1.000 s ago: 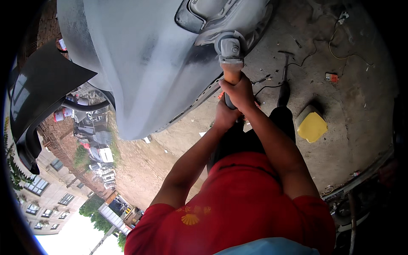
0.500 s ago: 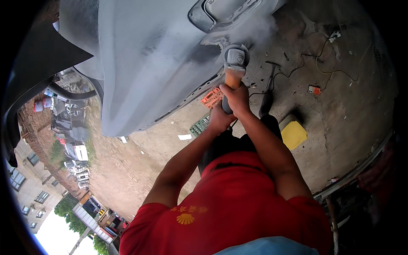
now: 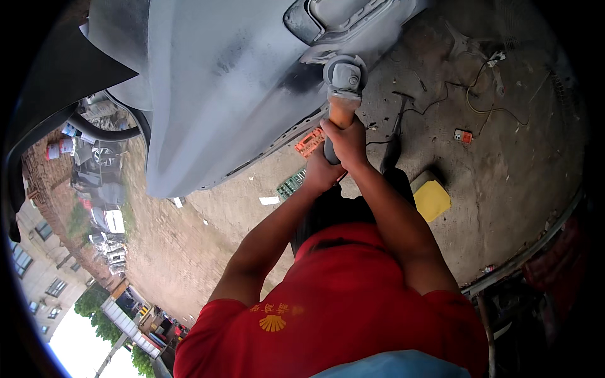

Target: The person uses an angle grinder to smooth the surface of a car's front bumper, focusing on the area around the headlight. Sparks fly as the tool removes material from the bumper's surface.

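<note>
Both of my hands are wrapped round a dusty angle grinder [image 3: 342, 108] with an orange body and a grey head. My left hand [image 3: 323, 171] closes on its dark rear end, and my right hand [image 3: 348, 142] grips further forward, by the orange part. The grinder's round disc sits at the lower edge of a grey car body panel [image 3: 214, 94], just below a recessed opening [image 3: 304, 22]. Whether the disc touches the panel, I cannot tell. Bare, scuffed material shows on the panel beside the disc.
On the ground lie an orange tool case [image 3: 309, 143], a green socket case [image 3: 291, 184], a yellow-topped stool [image 3: 432, 200], a hammer-like tool [image 3: 401, 107], an orange-and-white socket box [image 3: 463, 135] and a loose cable [image 3: 469, 91]. Car parts [image 3: 107, 189] are piled at far left.
The dust cloud beside the disc has thinned away. The grinder has shifted slightly up and left in view, with both hands still on it.
</note>
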The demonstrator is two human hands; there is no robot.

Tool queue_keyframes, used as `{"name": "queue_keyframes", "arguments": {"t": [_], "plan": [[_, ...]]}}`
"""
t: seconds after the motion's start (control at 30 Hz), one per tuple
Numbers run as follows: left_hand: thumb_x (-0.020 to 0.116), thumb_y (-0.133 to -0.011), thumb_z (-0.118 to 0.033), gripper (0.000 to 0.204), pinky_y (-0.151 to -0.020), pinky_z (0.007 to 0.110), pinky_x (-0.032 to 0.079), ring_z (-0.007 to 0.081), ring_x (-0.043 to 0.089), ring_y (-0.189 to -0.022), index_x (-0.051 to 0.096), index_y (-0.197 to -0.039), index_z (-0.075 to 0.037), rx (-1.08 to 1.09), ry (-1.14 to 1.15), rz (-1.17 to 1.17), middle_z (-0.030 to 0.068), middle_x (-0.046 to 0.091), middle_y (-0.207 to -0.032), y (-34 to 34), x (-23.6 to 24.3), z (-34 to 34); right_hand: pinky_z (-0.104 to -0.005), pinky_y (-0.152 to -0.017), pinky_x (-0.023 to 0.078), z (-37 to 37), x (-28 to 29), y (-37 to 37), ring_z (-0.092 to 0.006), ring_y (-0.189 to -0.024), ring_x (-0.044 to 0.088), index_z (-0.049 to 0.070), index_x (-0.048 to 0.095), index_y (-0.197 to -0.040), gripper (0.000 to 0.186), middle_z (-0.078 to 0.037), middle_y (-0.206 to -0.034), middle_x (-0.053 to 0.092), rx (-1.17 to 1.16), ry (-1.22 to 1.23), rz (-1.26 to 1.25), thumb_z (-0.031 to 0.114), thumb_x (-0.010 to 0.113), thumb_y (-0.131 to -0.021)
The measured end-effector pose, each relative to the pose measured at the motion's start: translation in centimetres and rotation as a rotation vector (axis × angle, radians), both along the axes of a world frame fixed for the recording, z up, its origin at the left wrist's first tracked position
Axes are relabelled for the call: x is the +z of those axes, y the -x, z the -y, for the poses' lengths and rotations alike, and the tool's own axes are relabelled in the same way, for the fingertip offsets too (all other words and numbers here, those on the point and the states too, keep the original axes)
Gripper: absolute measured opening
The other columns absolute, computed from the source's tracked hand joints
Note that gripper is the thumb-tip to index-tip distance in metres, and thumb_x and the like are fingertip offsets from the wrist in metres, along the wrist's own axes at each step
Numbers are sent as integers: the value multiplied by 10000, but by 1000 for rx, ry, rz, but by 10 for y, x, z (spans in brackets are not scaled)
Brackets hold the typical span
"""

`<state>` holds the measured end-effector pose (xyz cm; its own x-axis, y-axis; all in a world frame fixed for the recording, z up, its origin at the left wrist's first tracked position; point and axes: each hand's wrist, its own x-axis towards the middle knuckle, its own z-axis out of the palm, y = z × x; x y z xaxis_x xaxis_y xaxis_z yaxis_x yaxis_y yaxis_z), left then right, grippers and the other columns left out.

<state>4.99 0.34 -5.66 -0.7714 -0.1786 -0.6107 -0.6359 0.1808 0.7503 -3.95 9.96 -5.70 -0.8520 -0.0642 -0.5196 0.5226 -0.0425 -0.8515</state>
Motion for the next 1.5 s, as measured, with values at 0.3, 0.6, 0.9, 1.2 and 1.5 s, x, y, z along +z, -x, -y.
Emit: {"name": "queue_keyframes", "arguments": {"t": [0.3,0.6,0.9,1.2,1.5], "plan": [[949,-764,-322,687,-896,402,614,201,769,-1019,672,-1296,14,-42,104,22,133,805,-1128,-1,3,-4,-369,-785,575,-2,-6,7,-163,-848,727,-38,734,-1092,354,-70,-966,763,41,12,69,234,882,-920],[956,-746,-339,721,-903,415,618,232,783,-1038,684,-1313,14,-83,155,82,147,807,-1162,-7,-1,-10,-376,-775,575,-9,-4,-2,-162,-828,714,-31,718,-1047,326,-73,-1001,768,-32,85,130,221,879,-919],[946,-756,-298,743,-874,415,627,220,784,-1027,662,-1367,17,-103,165,42,152,806,-1138,1,16,-9,-366,-745,579,-5,-10,0,-155,-808,726,-36,718,-1066,333,-85,-971,770,-7,79,128,211,880,-912],[951,-757,-345,735,-908,430,621,246,793,-1022,670,-1315,42,-127,233,39,177,809,-1130,13,9,-13,-355,-731,623,-14,-11,11,-180,-782,749,-11,715,-1037,268,-79,-948,761,-50,223,152,183,873,-940],[953,-754,-380,743,-926,488,618,385,814,-1046,677,-1264,84,-39,129,10,273,810,-1120,19,18,-20,-352,-754,640,-19,-13,14,-179,-820,763,-28,716,-1084,289,-80,-972,753,46,131,33,167,873,-941]]}}
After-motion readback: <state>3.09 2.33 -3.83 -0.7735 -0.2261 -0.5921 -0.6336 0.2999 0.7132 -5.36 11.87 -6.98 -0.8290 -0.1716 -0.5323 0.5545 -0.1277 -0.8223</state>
